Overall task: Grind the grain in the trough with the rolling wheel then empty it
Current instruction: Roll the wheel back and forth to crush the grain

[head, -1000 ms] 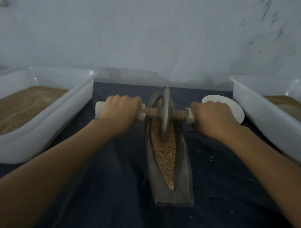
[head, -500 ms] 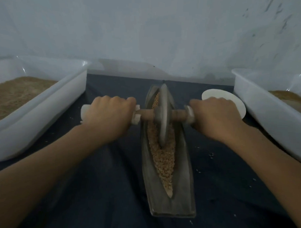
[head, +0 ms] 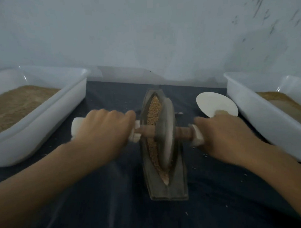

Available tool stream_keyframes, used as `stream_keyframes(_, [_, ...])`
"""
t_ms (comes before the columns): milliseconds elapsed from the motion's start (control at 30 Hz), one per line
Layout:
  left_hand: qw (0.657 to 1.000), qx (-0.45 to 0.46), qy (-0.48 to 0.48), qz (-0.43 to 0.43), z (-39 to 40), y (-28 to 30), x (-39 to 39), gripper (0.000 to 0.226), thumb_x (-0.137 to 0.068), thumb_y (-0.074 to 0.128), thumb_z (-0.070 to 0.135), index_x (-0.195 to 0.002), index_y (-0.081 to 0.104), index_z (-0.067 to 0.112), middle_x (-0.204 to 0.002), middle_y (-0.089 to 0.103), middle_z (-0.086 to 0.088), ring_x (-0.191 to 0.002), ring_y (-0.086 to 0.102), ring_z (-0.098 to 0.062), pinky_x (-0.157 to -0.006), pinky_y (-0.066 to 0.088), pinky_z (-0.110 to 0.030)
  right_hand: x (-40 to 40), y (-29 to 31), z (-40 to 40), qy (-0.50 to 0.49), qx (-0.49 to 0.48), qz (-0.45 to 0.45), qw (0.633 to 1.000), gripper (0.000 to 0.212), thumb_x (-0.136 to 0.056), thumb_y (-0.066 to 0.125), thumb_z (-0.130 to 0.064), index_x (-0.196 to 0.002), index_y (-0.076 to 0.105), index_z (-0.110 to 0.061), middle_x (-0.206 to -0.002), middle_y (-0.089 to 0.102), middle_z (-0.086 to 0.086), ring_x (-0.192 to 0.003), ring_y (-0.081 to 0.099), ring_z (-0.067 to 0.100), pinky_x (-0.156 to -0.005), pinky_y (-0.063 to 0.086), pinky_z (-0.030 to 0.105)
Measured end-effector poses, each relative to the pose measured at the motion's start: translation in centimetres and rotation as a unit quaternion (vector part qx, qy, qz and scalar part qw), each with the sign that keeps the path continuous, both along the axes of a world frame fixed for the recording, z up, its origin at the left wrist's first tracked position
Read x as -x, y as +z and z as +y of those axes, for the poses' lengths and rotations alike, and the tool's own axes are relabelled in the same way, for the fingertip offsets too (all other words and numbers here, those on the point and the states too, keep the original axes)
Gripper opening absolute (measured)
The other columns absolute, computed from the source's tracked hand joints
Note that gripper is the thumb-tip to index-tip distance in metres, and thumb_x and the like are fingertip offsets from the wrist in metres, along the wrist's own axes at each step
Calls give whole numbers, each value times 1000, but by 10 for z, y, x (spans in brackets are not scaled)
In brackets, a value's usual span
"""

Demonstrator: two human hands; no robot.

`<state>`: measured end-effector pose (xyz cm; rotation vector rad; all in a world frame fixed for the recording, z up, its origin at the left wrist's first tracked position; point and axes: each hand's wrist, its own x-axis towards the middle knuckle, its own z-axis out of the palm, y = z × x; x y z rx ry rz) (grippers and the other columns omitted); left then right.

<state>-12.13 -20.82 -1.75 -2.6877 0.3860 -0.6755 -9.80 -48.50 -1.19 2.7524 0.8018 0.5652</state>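
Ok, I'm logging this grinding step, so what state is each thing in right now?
Trough: upright on the dark cloth, holding grain.
Grain: in the trough, looks mostly whole.
Rolling wheel: on edge in the trough.
Left hand: closed on the left handle.
Right hand: closed on the right handle.
Left tub: partly filled.
Right tub: some brown contents.
White disc: flat on the cloth.

- The trough (head: 166,186): a dark, boat-shaped vessel lying lengthwise on the dark cloth, pointing away from the person.
- The grain (head: 154,110): tan kernels fill its narrow channel.
- The rolling wheel (head: 166,135): a grey disc standing upright on edge in the channel, on a wooden axle with white end grips.
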Motion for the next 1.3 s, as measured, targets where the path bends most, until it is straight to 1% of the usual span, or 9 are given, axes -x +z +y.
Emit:
stream_keyframes(133, [999, 22, -1, 24, 10, -4, 17, 43, -66, 71, 40, -79, 32, 31, -58, 34, 11, -46, 29, -13, -45, 10, -26, 13, 7, 0, 31, 6, -54, 998, 57, -44, 85, -30, -68, 33, -23, -44, 34, -5, -34, 39, 24, -45, 16, 20])
stream_keyframes(267, [998, 49, 19, 15, 6, -14, -26, 32, -81, 61, 36, -84, 30, 25, -69, 47, 9, -58, 51, -21, -52, 27, -30, -35, -3, 18, -46, 24, -89, 995, 43, -71, 73, -32, -74, 31, -23, -57, 47, 0, -48, 35, 26, -46, 9, 26])
stream_keyframes(400, [997, 69, 26, -26, 1, -11, -81, 30, -85, 61, 27, -83, 32, 21, -81, 63, -1, -70, 62, -30, -55, 30, -33, -92, -3, 31, -81, -21, -68, 994, 26, -80, 66, -34, -85, 43, -21, -81, 63, 9, -71, 58, 33, -54, 28, 33])
stream_keyframes(500, [998, 48, 25, -33, -4, -2, -88, 31, -82, 64, 26, -84, 33, 20, -85, 65, -3, -74, 63, -30, -56, 31, -33, -100, -6, 32, -107, -39, -38, 993, 23, -83, 61, -34, -86, 42, -23, -88, 64, 10, -76, 58, 33, -58, 32, 35])
stream_keyframes(700, [997, 3, -46, -60, -4, 3, 2, 40, -69, 74, 27, -79, 36, 20, -65, 52, 3, -51, 52, -26, -48, 13, -27, 5, -12, 4, -25, -55, -63, 996, 41, -65, 73, -30, -73, 33, -24, -53, 34, -7, -42, 32, 20, -42, 20, 23])
stream_keyframes(833, [991, 27, -102, -87, -1, 10, 35, 40, -53, 81, 12, -69, 44, 14, -52, 45, -3, -39, 44, -25, -52, 8, -21, 51, -3, -8, 25, -91, -43, 995, 44, -50, 72, -32, -69, 34, -23, -54, 12, -16, -39, 13, 10, -43, 16, 16])
stream_keyframes(967, [997, 29, -69, -35, -1, 0, 3, 44, -51, 83, 15, -70, 43, 15, -53, 50, -1, -38, 46, -25, -47, 17, -23, 17, -14, 1, -43, -26, -36, 998, 46, -59, 78, -31, -71, 34, -22, -48, 35, -4, -43, 25, 19, -44, 10, 21])
stream_keyframes(1067, [999, 20, -12, -49, -1, -10, -44, 35, -73, 70, 25, -76, 35, 20, -59, 42, 6, -45, 35, -21, -48, 21, -28, -44, -22, 13, -75, -46, -77, 993, 35, -77, 67, -34, -78, 34, -21, -63, 56, 5, -50, 34, 25, -46, 13, 27])
stream_keyframes(1300, [999, 35, 28, -20, -3, 2, -84, 25, -82, 59, 31, -84, 35, 24, -80, 61, 2, -71, 62, -26, -56, 35, -32, -81, -13, 27, -99, -67, -53, 991, 27, -85, 59, -32, -85, 34, -22, -83, 65, 6, -73, 59, 32, -54, 30, 33])
